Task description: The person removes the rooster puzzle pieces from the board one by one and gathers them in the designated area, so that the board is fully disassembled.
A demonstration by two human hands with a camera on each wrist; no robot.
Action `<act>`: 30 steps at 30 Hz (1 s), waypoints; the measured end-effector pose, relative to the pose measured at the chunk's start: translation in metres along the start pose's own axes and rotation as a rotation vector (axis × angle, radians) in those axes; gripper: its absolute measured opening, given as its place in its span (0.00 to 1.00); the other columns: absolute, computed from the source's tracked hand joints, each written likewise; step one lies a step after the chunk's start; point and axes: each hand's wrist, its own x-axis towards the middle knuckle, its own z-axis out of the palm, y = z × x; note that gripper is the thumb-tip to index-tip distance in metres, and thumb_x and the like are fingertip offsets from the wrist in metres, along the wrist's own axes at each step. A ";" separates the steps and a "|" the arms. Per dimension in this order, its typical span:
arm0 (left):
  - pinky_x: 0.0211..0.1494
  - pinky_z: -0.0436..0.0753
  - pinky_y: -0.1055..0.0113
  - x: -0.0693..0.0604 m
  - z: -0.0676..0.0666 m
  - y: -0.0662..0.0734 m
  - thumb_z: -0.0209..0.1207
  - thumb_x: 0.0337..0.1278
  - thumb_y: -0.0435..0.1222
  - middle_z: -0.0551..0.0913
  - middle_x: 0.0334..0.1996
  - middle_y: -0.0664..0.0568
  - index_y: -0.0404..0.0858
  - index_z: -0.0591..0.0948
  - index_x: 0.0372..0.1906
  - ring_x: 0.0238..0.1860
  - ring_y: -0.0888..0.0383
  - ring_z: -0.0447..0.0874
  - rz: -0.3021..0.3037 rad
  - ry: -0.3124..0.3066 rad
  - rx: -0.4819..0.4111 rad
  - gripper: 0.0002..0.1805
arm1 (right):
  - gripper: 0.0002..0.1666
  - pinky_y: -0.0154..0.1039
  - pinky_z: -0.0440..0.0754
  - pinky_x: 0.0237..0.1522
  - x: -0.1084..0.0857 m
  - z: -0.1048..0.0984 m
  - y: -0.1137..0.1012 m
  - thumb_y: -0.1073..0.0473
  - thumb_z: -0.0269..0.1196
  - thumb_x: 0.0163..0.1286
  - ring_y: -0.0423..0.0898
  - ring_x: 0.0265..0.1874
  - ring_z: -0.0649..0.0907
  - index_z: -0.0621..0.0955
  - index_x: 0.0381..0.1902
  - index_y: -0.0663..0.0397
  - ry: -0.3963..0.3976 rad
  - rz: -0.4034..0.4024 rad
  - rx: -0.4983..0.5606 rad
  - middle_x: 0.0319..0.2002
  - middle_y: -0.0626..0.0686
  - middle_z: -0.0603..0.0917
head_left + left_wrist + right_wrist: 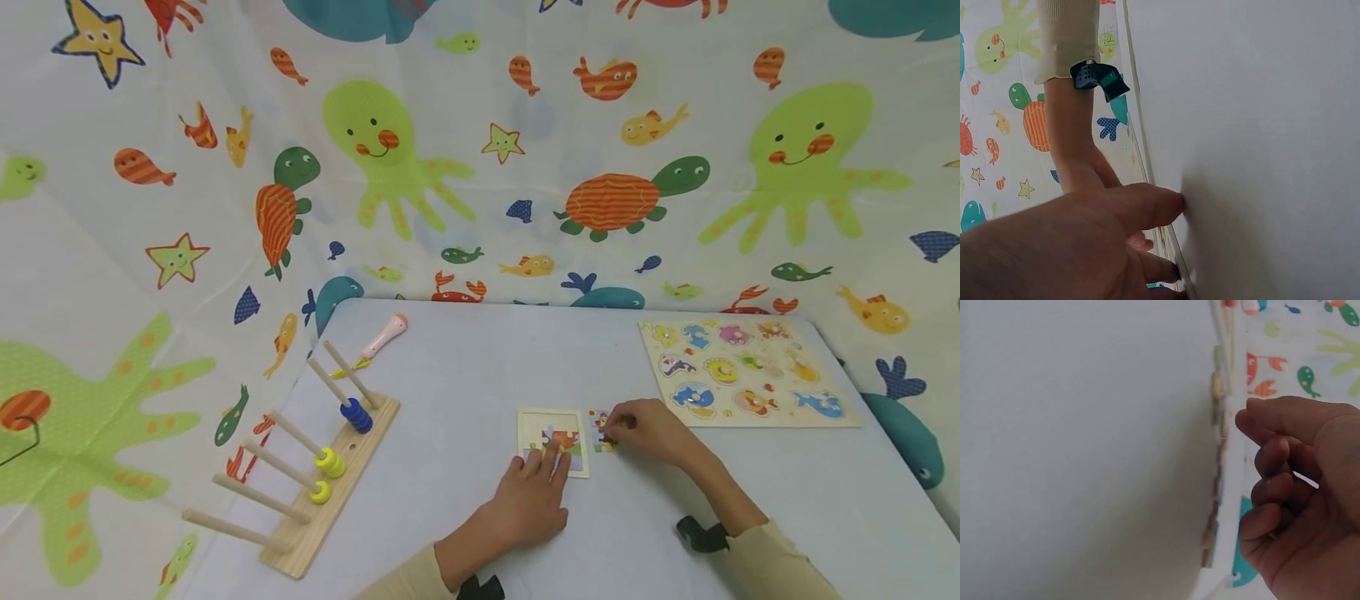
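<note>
A small square puzzle tray lies on the table, partly filled with picture pieces. My left hand rests its fairly straight fingertips on the tray's lower part, covering some of it. Just right of the tray is a cluster of loose jigsaw pieces. My right hand is over their right edge, fingers curled, thumb and index tips close together; the right wrist view shows nothing between those fingertips. That view has the pieces edge-on beside the hand. In the left wrist view, my left hand hides most of the tray.
A wooden peg stand with blue and yellow rings is at the left, its pegs leaning leftward. Behind it lies a pink pen-like toy. A sea-animal peg board occupies the back right. Patterned cloth hangs behind the table.
</note>
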 end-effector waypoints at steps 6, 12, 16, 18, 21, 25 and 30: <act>0.56 0.67 0.60 -0.002 0.001 0.001 0.49 0.66 0.60 0.57 0.76 0.50 0.45 0.62 0.76 0.65 0.56 0.61 -0.016 -0.010 -0.017 0.40 | 0.04 0.34 0.72 0.26 0.003 0.001 -0.015 0.58 0.68 0.66 0.41 0.24 0.74 0.86 0.39 0.48 0.031 -0.044 0.040 0.22 0.42 0.76; 0.56 0.67 0.59 -0.003 0.001 0.000 0.49 0.66 0.60 0.56 0.76 0.50 0.44 0.62 0.76 0.63 0.55 0.62 -0.011 0.021 -0.023 0.40 | 0.06 0.35 0.72 0.27 0.013 0.019 -0.033 0.61 0.69 0.64 0.39 0.25 0.73 0.86 0.39 0.48 -0.008 -0.162 0.040 0.24 0.40 0.74; 0.54 0.68 0.60 -0.003 0.001 0.000 0.49 0.66 0.60 0.56 0.76 0.50 0.44 0.63 0.76 0.61 0.55 0.63 -0.006 0.043 -0.014 0.39 | 0.07 0.35 0.74 0.32 0.019 0.032 -0.039 0.61 0.70 0.64 0.37 0.28 0.74 0.86 0.40 0.47 -0.017 -0.231 0.022 0.27 0.37 0.77; 0.52 0.68 0.60 -0.003 0.001 0.000 0.49 0.66 0.60 0.57 0.76 0.50 0.43 0.63 0.76 0.60 0.55 0.63 -0.003 0.057 -0.004 0.39 | 0.07 0.36 0.75 0.34 0.022 0.036 -0.039 0.60 0.70 0.64 0.37 0.29 0.75 0.87 0.40 0.46 -0.013 -0.257 0.010 0.30 0.37 0.78; 0.49 0.68 0.61 -0.003 0.002 0.000 0.49 0.66 0.59 0.58 0.76 0.51 0.43 0.63 0.75 0.57 0.54 0.64 -0.002 0.075 0.014 0.39 | 0.07 0.36 0.75 0.36 0.025 0.039 -0.040 0.60 0.70 0.64 0.36 0.30 0.75 0.87 0.41 0.46 -0.011 -0.273 -0.004 0.32 0.36 0.79; 0.45 0.68 0.61 -0.003 0.005 0.000 0.50 0.65 0.59 0.58 0.76 0.54 0.46 0.63 0.75 0.52 0.53 0.64 0.012 0.099 0.041 0.38 | 0.08 0.37 0.76 0.38 0.027 0.039 -0.041 0.61 0.69 0.65 0.37 0.31 0.75 0.86 0.42 0.47 -0.032 -0.251 0.005 0.33 0.37 0.80; 0.41 0.68 0.61 -0.002 0.008 0.003 0.52 0.64 0.59 0.60 0.75 0.57 0.49 0.64 0.75 0.49 0.53 0.65 0.032 0.128 0.053 0.38 | 0.08 0.38 0.77 0.39 0.026 0.036 -0.045 0.64 0.69 0.64 0.38 0.32 0.76 0.86 0.40 0.48 -0.066 -0.213 0.000 0.33 0.39 0.80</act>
